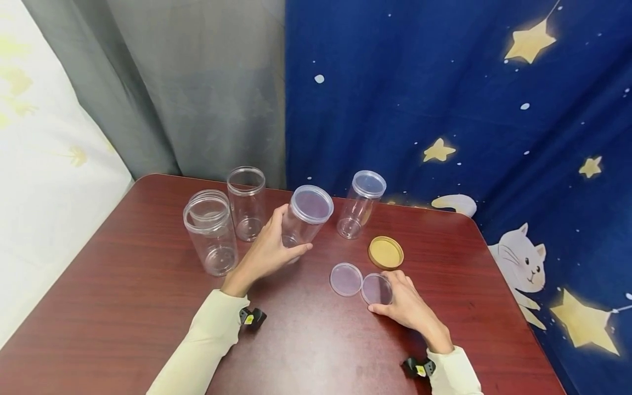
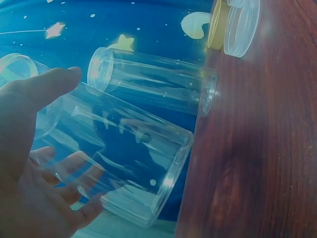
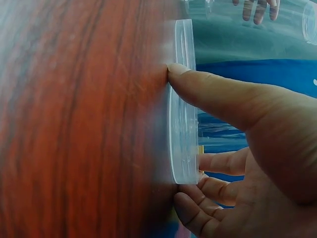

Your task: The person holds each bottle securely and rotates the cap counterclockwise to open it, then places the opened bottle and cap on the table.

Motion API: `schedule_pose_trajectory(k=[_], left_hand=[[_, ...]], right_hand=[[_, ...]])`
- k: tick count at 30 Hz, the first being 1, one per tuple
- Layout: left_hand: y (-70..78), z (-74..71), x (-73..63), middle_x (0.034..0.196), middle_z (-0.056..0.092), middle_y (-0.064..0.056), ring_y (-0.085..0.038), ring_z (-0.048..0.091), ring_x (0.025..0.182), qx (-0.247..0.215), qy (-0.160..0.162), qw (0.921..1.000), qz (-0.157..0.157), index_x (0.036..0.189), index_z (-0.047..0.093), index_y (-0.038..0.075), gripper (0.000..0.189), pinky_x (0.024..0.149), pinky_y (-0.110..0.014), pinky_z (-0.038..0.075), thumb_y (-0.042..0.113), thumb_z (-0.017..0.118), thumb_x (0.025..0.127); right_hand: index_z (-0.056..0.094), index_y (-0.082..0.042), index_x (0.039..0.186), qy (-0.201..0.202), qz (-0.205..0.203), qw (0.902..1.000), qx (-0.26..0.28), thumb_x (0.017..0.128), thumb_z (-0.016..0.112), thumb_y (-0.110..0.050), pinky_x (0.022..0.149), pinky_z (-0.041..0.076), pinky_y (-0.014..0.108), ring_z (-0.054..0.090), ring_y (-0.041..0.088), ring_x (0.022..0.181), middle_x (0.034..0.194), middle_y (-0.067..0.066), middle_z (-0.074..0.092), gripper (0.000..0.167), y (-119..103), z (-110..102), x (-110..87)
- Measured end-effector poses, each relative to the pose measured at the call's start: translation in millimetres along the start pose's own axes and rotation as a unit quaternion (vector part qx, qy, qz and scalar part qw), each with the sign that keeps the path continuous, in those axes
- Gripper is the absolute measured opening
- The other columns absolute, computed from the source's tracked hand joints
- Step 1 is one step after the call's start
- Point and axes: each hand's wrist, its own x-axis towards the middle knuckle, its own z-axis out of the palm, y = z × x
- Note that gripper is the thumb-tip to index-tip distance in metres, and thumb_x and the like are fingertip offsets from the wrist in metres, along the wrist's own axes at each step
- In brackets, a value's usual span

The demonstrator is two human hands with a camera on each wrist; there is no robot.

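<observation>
A clear plastic jar with a translucent lid [image 1: 312, 204] is gripped by my left hand [image 1: 269, 247], thumb on the near side. It leans, and in the left wrist view the fingers show through the jar's wall [image 2: 133, 144]. My right hand [image 1: 407, 299] holds a clear round lid [image 1: 377, 289] by its edge, thumb at the near rim and fingers at the far side. In the right wrist view the lid [image 3: 183, 134] stays at the tabletop. Beside it lies another clear lid [image 1: 345, 279]. A gold lid [image 1: 386, 252] lies just behind them.
A lidded clear jar [image 1: 360, 206] stands at the back right. Several jars without lids, including one at the back [image 1: 247, 206] and one in front [image 1: 214, 241], stand on the left. The brown table [image 1: 123, 296] ends at grey and blue curtains [image 1: 370, 93].
</observation>
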Motion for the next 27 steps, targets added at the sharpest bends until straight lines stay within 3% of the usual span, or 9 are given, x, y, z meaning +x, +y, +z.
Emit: schedule_pose_trajectory(k=[15, 27], left_hand=[[-2.9, 0.0, 0.3, 0.135, 0.053, -0.014, -0.031, 0.055, 0.120, 0.006, -0.006, 0.9999, 0.011, 0.147, 0.031, 0.011, 0.093, 0.102, -0.052, 0.045, 0.032, 0.086, 0.075], [-3.6, 0.6, -1.4, 0.138, 0.052, -0.012, -0.030, 0.053, 0.124, 0.000, -0.016, 0.9998, 0.014, 0.147, 0.031, 0.011, 0.093, 0.104, -0.052, 0.043, 0.031, 0.086, 0.075]], right_hand=[[0.056, 0.002, 0.127, 0.002, -0.004, 1.0000, -0.004, 0.068, 0.091, -0.032, 0.087, 0.043, 0.046, 0.049, 0.032, 0.103, 0.116, 0.017, 0.056, 0.077, -0.5, 0.0, -0.1], [0.051, 0.002, 0.135, -0.006, -0.008, 0.9999, 0.007, 0.068, 0.090, -0.038, 0.096, 0.045, 0.051, 0.052, 0.036, 0.113, 0.124, 0.020, 0.054, 0.087, -1.2, -5.3, 1.2]])
